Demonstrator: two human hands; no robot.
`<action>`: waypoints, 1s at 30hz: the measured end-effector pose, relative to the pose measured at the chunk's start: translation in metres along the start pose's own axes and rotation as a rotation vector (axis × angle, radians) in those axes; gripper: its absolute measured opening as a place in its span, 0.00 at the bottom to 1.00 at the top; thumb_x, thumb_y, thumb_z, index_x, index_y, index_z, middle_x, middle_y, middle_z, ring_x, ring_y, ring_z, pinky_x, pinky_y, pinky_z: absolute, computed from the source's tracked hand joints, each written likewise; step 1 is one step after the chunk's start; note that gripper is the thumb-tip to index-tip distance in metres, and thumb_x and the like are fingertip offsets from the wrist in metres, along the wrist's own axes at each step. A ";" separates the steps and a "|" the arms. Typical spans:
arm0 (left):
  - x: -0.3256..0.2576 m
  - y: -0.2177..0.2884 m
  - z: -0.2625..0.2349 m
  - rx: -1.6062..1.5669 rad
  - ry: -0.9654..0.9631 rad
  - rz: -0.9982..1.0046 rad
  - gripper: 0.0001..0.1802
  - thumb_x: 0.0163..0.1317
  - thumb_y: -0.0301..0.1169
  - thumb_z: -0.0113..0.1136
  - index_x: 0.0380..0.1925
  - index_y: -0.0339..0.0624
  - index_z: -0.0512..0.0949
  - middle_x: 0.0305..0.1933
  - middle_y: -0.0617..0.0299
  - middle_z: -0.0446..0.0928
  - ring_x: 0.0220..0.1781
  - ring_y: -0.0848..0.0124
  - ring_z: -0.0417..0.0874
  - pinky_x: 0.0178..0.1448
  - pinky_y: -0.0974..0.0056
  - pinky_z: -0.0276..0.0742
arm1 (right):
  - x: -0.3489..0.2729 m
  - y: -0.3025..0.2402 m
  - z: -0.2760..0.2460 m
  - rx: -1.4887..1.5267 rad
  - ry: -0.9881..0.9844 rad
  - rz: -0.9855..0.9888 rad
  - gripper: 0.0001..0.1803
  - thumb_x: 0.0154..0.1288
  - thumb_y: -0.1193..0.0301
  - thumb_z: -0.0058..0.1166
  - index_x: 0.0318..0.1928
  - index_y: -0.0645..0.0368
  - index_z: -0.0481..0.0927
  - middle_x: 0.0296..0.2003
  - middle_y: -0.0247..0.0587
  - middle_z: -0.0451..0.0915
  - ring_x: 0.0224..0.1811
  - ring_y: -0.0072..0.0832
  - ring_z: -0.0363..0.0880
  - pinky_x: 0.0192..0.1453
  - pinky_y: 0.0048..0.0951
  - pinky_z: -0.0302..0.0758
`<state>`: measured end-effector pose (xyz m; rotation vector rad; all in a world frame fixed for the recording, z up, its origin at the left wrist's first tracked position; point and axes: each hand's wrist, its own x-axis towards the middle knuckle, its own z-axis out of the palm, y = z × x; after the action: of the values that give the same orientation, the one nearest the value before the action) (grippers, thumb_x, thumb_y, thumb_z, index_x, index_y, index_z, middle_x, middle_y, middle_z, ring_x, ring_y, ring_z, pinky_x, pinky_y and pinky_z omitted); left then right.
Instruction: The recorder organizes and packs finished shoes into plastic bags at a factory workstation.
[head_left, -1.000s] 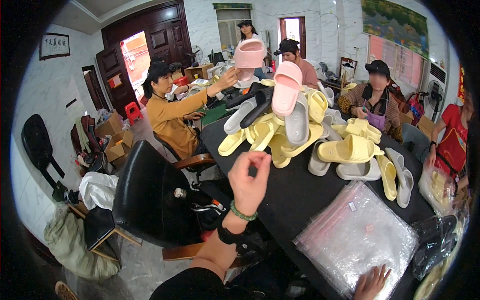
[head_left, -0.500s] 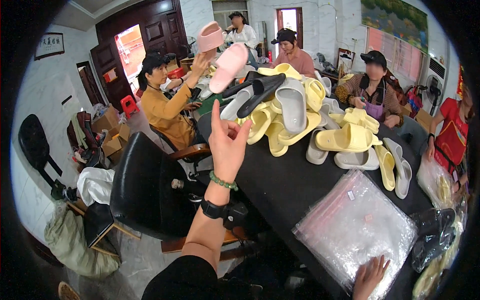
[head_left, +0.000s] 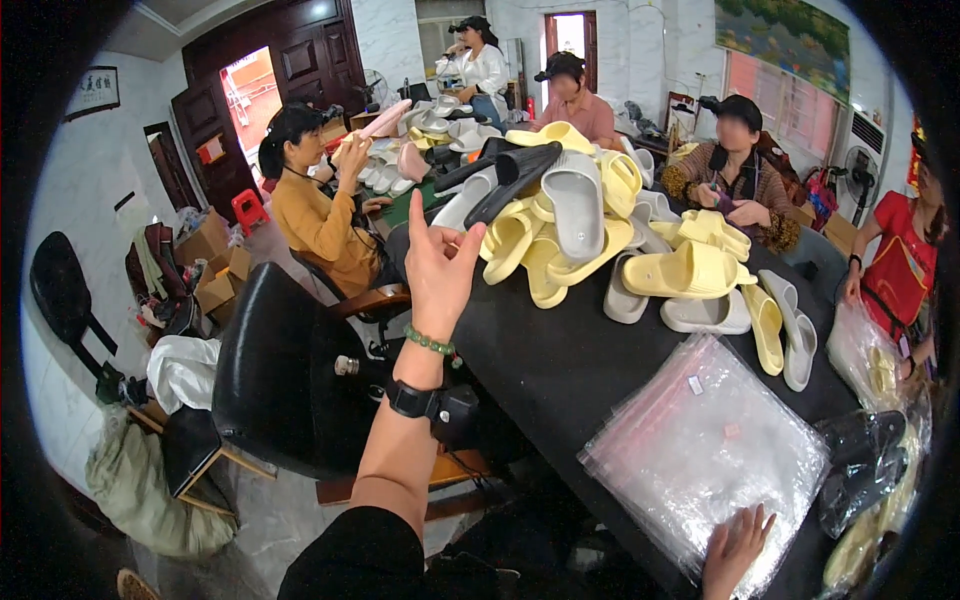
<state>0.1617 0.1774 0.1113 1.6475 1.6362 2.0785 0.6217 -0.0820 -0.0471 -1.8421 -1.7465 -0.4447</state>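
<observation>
- Left hand [head_left: 437, 262] raised over the near-left edge of the counter [head_left: 560, 370], palm turned away, fingers spread and loose; grip released, nothing in it. Green bead bracelet [head_left: 430, 342] at the wrist, black watch [head_left: 412, 398] below it
- The hand is nearest the pile of slippers [head_left: 590, 225]: fingertips sit just short of a yellow slipper [head_left: 507, 243] at the pile's left flank, apart from it as far as can be told
- Right hand [head_left: 737, 545] at the lower edge, laid flat, fingers fanned on the stack of clear plastic bags [head_left: 705, 450]; grip open, pressing rather than clasping. Judged: the flat palm keeps the slippery stack from sliding
- Bags lie at the near-right of the counter, close to the person, well apart from the pile; glossy, crumpled, small labels showing
- Slippers heaped loose mid-counter, soles every way: mostly pale yellow, several grey-white, a black pair [head_left: 510, 170] on top pointing left. Thick moulded foam look, wide single strap
- Strays spread right of the heap: a yellow one [head_left: 685, 272] upright, a grey-white one [head_left: 708, 315] beside it
- Other people sit round the far side, hands busy with slippers; one in a mustard top [head_left: 315, 222] holds a pink slipper [head_left: 385, 118] up
- Empty black chair [head_left: 285, 375] just left of the raised forearm
</observation>
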 end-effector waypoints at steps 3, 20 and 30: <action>0.015 -0.005 0.004 0.001 0.008 0.015 0.49 0.59 0.34 0.71 0.71 0.26 0.50 0.26 0.59 0.79 0.26 0.74 0.79 0.33 0.68 0.76 | 0.000 0.002 0.003 -0.016 0.008 -0.024 0.14 0.64 0.71 0.61 0.47 0.68 0.80 0.49 0.58 0.80 0.60 0.56 0.73 0.73 0.61 0.58; -0.245 0.051 0.079 -0.284 -0.841 0.563 0.20 0.60 0.38 0.66 0.50 0.41 0.80 0.54 0.52 0.76 0.61 0.54 0.73 0.66 0.50 0.65 | 0.000 0.001 0.000 0.006 -0.007 0.014 0.14 0.65 0.70 0.59 0.46 0.69 0.79 0.51 0.58 0.79 0.61 0.56 0.73 0.74 0.59 0.57; -0.286 0.021 0.100 -0.296 -1.002 0.580 0.17 0.64 0.39 0.62 0.47 0.42 0.79 0.55 0.53 0.74 0.61 0.55 0.73 0.69 0.50 0.63 | 0.001 -0.001 0.001 -0.008 -0.035 0.021 0.13 0.64 0.72 0.59 0.46 0.67 0.80 0.50 0.57 0.79 0.61 0.56 0.72 0.74 0.59 0.56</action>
<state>0.3709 0.0733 -0.0824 2.5670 0.5486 1.0881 0.6212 -0.0801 -0.0473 -1.8823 -1.7494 -0.4138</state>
